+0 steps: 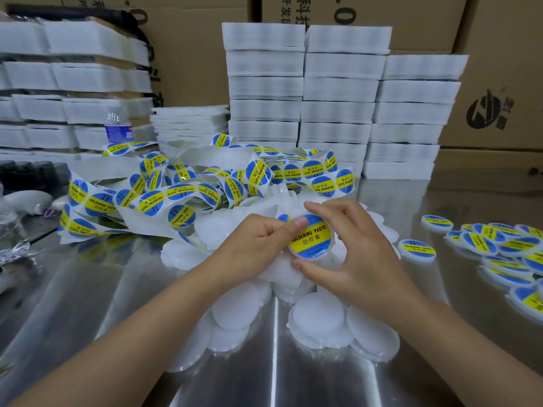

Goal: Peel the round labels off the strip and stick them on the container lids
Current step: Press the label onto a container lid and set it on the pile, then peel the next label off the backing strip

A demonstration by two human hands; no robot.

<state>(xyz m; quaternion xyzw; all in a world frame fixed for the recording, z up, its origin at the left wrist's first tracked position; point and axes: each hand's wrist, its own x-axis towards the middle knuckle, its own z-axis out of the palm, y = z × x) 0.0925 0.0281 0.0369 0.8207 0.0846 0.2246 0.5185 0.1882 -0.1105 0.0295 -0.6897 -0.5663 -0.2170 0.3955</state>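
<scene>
Nearest, below both wrists, bare lids point(318, 321) lie overlapping in a heap on the steel bench point(88, 289). Above the heap the two hands meet on one lid point(311, 256), held tilted toward the camera. The right hand point(352, 254) grips it by the rim, forefinger curved over the far edge and thumb under the near edge, the other fingers curled behind. The left hand point(261, 239) is closed, fingers folded under, its thumb pressed flat on the upper left edge of the label point(311, 237). That blue and yellow label covers the lid's top and reads "SOLDERING PASTE".

Right of the right hand, well apart from it, labelled lids point(484, 245) lie scattered and overlapping. Beyond and left of the left hand the strip point(182, 195) sprawls in loose loops, with many labels on it. Farther back stand white foam stacks point(338, 92), a bottle point(117, 127) to the left, and boxes point(499, 83) behind.
</scene>
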